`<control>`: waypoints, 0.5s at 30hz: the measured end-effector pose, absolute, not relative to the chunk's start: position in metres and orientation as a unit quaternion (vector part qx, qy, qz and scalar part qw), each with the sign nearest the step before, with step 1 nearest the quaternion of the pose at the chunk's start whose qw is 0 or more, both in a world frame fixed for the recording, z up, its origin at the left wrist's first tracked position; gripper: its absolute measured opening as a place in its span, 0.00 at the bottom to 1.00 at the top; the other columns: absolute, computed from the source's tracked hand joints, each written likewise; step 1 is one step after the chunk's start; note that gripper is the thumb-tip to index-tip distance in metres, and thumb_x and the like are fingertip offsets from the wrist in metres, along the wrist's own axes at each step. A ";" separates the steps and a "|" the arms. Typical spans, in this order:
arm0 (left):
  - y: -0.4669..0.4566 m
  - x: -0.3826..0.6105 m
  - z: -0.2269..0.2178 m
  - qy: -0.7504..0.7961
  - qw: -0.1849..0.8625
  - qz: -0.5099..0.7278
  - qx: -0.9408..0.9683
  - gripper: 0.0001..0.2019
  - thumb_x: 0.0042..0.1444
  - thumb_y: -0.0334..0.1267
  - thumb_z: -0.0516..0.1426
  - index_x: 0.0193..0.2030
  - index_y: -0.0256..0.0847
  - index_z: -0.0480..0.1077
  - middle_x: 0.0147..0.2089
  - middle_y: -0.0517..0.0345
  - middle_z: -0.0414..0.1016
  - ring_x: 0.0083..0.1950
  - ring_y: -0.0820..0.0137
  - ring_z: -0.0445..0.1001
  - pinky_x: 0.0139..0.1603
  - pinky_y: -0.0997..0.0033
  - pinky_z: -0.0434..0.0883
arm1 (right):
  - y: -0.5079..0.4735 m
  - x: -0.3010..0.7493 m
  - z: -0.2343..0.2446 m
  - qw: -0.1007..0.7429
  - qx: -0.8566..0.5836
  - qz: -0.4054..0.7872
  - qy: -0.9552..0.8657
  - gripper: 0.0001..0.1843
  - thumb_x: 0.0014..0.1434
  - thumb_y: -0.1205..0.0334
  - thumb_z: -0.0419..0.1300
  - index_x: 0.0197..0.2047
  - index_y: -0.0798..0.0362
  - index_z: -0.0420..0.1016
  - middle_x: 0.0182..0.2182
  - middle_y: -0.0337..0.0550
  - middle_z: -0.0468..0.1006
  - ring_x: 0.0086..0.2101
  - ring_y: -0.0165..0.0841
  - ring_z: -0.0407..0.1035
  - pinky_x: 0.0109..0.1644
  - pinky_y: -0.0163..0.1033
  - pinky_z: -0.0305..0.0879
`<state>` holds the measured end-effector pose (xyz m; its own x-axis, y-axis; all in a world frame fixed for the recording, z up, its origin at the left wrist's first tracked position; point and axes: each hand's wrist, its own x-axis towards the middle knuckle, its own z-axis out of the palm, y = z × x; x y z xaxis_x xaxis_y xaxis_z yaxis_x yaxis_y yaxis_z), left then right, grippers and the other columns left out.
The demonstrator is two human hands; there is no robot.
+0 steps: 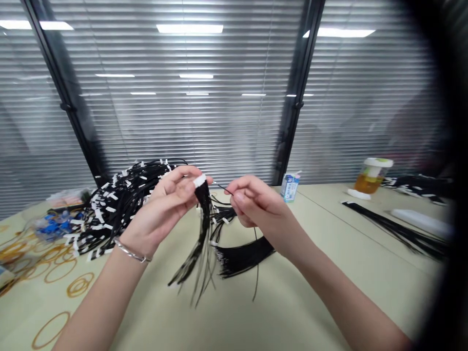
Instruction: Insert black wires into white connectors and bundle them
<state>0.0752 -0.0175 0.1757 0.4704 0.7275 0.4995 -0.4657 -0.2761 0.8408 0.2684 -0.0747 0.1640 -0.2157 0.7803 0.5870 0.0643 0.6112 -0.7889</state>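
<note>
Left hand (166, 202) raised above table (329, 273), fingers pinched shut on white connector (199, 181); its black wire bundle (199, 243) hung down, ends splayed. Right hand (256, 202) just beside, thumb and forefinger closed on single black wire (224, 188), tip pointed at connector, not seen touching. Loose cut wires (243, 256) lay on table under the hands. Heap of finished harnesses (117, 200) behind left hand. Rubber bands (54, 265) far left. Small carton (290, 186) and jar (371, 178) stood further right.

2 hands (171, 200), 1 carton (290, 187), 1 jar (371, 178).
</note>
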 end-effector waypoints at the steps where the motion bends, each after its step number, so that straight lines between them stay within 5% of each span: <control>1: -0.019 0.075 0.176 0.106 0.587 0.487 0.638 0.13 0.53 0.34 0.62 0.46 0.41 0.72 0.46 0.52 0.76 0.44 0.71 0.75 0.44 0.77 0.72 | -0.080 0.266 0.163 0.554 -0.300 0.294 -0.718 0.05 0.64 0.60 0.51 0.42 0.50 0.65 0.23 0.31 0.57 0.21 0.20 0.49 0.21 0.28 0.47; 8: -0.031 0.077 0.178 0.086 0.625 0.437 0.640 0.18 0.54 0.26 0.60 0.52 0.41 0.72 0.51 0.55 0.75 0.48 0.71 0.75 0.50 0.79 0.72 | -0.114 0.251 0.163 0.564 -0.337 -0.048 -0.753 0.09 0.63 0.70 0.52 0.45 0.50 0.65 0.30 0.32 0.72 0.26 0.20 0.62 0.30 0.29 0.59; 15: -0.035 0.083 0.174 0.008 0.694 0.450 0.561 0.15 0.55 0.26 0.59 0.49 0.41 0.75 0.50 0.59 0.76 0.49 0.75 0.75 0.46 0.88 0.72 | -0.122 0.254 0.170 0.539 -0.366 -0.205 -0.730 0.03 0.59 0.72 0.57 0.34 0.56 0.68 0.25 0.33 0.68 0.24 0.19 0.55 0.28 0.28 0.56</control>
